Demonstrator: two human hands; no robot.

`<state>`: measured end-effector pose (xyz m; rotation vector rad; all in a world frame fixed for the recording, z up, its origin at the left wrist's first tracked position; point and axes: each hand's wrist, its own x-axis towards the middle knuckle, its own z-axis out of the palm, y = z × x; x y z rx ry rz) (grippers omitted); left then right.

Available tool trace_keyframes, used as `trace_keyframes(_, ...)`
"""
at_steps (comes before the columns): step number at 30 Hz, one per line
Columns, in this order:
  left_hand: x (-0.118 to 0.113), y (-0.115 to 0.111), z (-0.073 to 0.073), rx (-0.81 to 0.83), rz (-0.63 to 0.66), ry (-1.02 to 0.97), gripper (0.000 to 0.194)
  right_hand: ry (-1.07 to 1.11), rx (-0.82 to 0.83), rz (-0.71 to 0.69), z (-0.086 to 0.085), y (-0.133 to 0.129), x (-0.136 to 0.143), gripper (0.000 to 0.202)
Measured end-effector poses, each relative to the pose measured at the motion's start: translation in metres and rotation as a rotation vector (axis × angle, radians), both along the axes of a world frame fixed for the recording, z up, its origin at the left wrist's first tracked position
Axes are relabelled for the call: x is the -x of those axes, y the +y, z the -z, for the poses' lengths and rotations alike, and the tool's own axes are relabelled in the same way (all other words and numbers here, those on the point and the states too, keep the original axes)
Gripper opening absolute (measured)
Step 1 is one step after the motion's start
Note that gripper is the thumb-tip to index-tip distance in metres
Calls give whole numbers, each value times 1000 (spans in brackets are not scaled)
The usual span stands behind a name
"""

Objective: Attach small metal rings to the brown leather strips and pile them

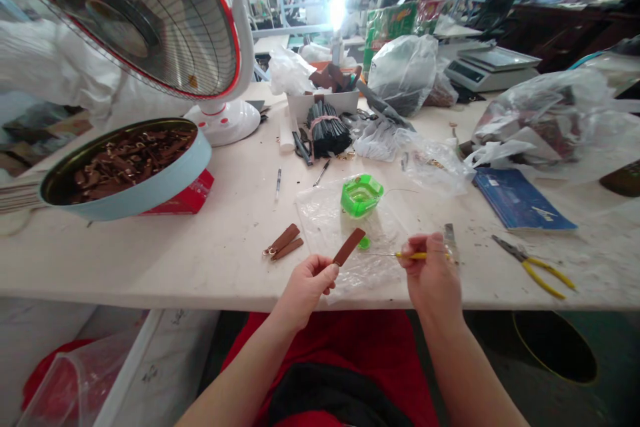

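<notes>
In the head view, work is under way — a brown strip (pixel 351 246) is pinched in the left hand (pixel 311 283), held up over the near part of the counter (pixel 240 213). By the right hand (pixel 434 273), well apart from the left, a yellow-handled tool (pixel 419 255) is gripped, its thin point aimed toward the strip; whether contact is made cannot be told.

Progress, then: one piece is in hand, and to its left a few brown pieces with metal rings (pixel 283 241) are laid in a small cluster. Whether those are finished or waiting cannot be judged. The held strip appears to be mid-step, its own state too small to read.

On to the containers! A large round tin (pixel 165 185), tilted on a red box (pixel 193 195), is heaped with brown pieces (pixel 135 160), metal fittings glinting among them. On a clear plastic sheet (pixel 320 210) a green tub (pixel 362 197) is set, a pale, see-through substance apparently held inside. Farther back, a white box (pixel 299 107) is topped with brown scraps (pixel 334 77) — and at right, dark reddish contents are glimpsed through a plastic bag (pixel 590 93).
</notes>
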<state>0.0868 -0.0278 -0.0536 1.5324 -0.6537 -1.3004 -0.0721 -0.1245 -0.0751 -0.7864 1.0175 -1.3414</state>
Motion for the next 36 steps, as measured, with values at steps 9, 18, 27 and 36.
trace_keyframes(9, 22, 28, -30, 24, 69, 39, 34, -164, -16, -136, -43, 46, 3, 35)
trace_keyframes(18, 28, 41, -35, 77, 34, -118, 17, -283, -89, -123, -48, 54, 9, 34)
trace_keyframes(27, 24, 45, -42, 96, 42, -154, 15, 442, 216, -451, -39, 73, 12, 36)
trace_keyframes(36, 10, 52, -39, 84, 102, -144, 22, 360, 123, -730, -39, 75, -21, 33)
